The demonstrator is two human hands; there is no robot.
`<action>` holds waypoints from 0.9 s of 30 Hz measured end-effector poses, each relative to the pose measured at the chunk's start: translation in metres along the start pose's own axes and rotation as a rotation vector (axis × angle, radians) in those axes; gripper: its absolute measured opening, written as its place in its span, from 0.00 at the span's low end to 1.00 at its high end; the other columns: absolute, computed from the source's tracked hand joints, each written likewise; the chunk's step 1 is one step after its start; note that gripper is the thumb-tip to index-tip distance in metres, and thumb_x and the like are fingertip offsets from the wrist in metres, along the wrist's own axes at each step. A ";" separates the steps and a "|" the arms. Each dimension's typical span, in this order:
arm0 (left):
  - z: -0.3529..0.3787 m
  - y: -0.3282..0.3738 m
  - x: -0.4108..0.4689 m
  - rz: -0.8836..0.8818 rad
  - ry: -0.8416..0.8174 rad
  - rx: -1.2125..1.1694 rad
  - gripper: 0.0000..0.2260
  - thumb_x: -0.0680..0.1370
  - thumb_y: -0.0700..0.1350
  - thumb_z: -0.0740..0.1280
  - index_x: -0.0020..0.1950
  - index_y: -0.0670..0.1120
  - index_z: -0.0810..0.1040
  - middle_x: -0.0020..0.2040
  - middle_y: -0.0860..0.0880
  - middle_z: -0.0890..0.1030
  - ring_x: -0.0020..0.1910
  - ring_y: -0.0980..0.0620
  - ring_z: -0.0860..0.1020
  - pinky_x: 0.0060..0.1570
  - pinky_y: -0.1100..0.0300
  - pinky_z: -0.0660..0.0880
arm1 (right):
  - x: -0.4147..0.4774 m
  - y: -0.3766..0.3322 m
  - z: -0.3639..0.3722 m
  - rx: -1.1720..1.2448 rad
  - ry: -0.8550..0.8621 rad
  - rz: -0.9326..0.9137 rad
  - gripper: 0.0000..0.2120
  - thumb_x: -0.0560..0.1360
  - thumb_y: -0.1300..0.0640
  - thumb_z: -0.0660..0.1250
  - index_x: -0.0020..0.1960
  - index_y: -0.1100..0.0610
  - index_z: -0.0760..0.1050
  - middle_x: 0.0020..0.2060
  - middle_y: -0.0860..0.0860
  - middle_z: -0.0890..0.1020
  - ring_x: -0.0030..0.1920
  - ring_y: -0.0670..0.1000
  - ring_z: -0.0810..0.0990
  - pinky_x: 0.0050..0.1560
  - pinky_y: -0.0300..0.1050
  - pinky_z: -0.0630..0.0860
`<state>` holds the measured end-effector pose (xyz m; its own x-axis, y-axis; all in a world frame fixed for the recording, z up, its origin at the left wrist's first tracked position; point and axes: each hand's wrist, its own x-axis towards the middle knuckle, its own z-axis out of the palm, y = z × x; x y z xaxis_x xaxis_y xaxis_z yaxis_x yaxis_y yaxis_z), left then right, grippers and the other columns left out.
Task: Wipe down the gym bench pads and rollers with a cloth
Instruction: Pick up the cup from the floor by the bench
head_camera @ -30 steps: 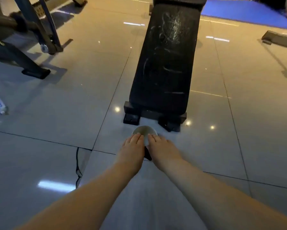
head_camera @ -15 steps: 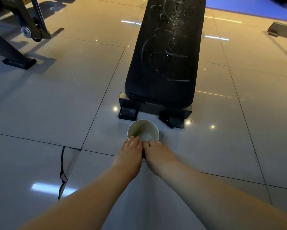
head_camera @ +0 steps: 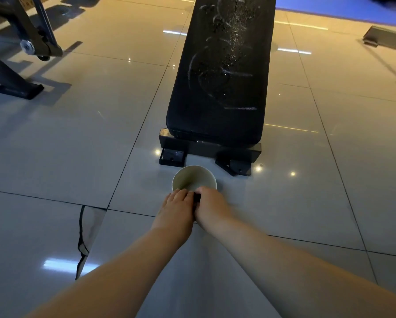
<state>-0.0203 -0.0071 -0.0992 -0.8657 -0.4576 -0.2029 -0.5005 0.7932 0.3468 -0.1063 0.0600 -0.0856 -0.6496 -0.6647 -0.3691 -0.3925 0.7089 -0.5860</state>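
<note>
The bench pad [head_camera: 220, 88] is black, matt vinyl-like upholstery, streaked with whitish wet smears and droplets. Its base [head_camera: 206, 148] is dark painted metal with a dull sheen. The floor tiles [head_camera: 77, 134] are glossy and mirror-smooth, one cracked. The bowl [head_camera: 193, 177] looks smooth and pale; the dark cloth [head_camera: 197, 198] looks matt.

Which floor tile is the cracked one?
The near tile left of the left arm: a dark jagged crack cuts off its far right corner. The other tiles show only straight grout lines.
</note>
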 end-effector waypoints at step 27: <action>-0.207 0.089 -0.032 -0.421 0.437 -1.428 0.11 0.80 0.38 0.65 0.51 0.56 0.78 0.52 0.47 0.82 0.53 0.49 0.81 0.51 0.53 0.79 | -0.092 -0.122 -0.144 0.857 0.129 0.011 0.14 0.79 0.45 0.65 0.57 0.55 0.74 0.47 0.49 0.80 0.45 0.43 0.80 0.39 0.31 0.77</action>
<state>-0.0372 -0.0052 0.1274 -0.4731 -0.8205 -0.3209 -0.0657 -0.3304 0.9416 -0.0924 0.0690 0.1236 -0.7397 -0.5902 -0.3234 0.2067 0.2581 -0.9437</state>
